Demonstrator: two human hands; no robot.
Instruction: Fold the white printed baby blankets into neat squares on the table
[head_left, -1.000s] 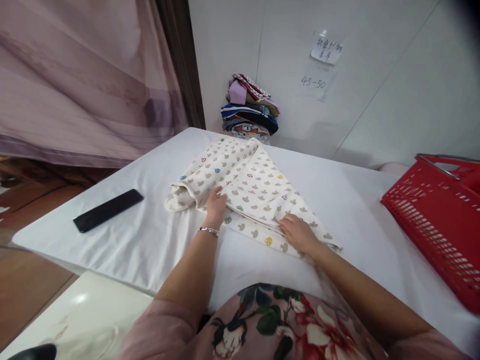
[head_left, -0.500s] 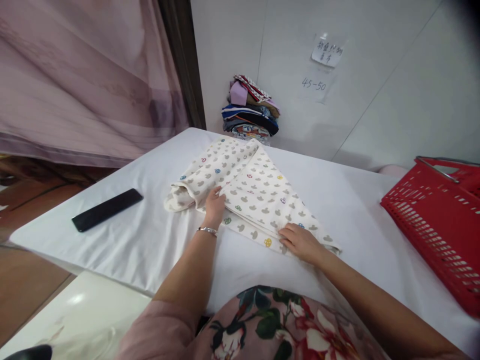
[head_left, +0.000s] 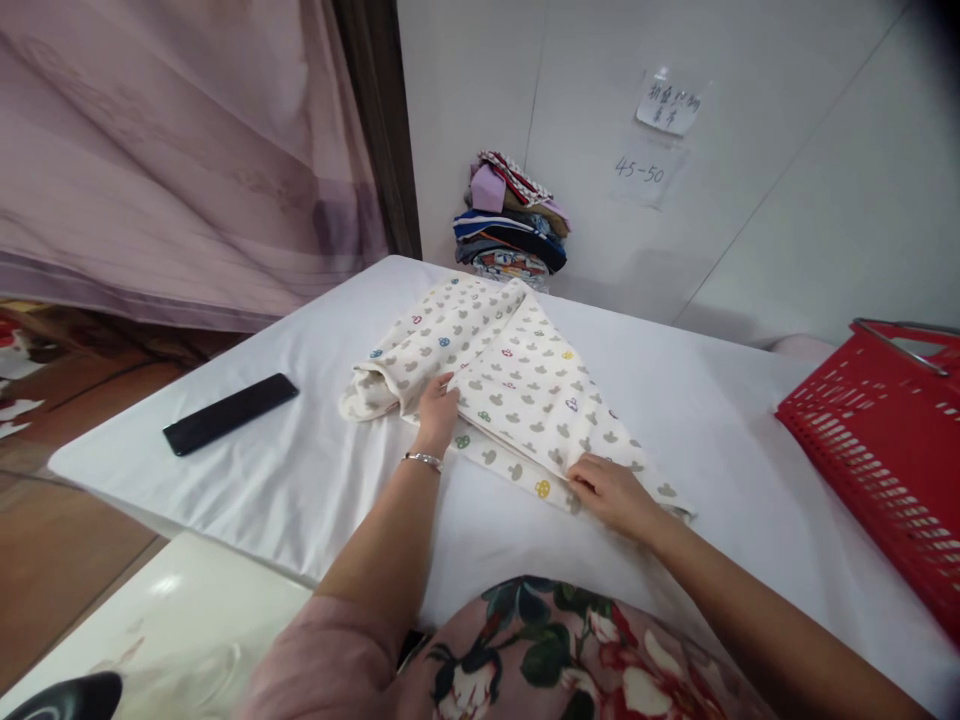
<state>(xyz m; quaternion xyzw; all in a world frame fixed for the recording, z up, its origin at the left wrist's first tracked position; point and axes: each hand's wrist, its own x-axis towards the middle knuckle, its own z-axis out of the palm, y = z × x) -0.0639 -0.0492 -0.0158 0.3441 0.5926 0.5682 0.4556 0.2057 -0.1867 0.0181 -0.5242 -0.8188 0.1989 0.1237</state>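
A white cloth (head_left: 525,390) printed with small grey and coloured mushrooms lies partly folded on the white-covered table. Its left end is bunched into a rolled flap, and a folded layer slants down to the right over a lower one. My left hand (head_left: 437,408), with a silver bracelet at the wrist, is closed on the layer's edge near the middle; its fingertips are partly hidden. Farther right, my right hand (head_left: 609,490) has its fingers curled in a pinch on the same edge, near the cloth's lower right corner.
A long black flat object (head_left: 231,414) lies on the table (head_left: 360,480) to the left. At the right stands a red plastic basket (head_left: 885,440) with a metal handle. Folded clothes (head_left: 511,220) are stacked behind the table by the wall, below paper notes (head_left: 667,105). A pink curtain (head_left: 187,150) hangs at left.
The view has turned slightly left, so everything sits a little farther right. My right hand's fingers have curled in more on the cloth's edge. The left hand keeps its place on the cloth.
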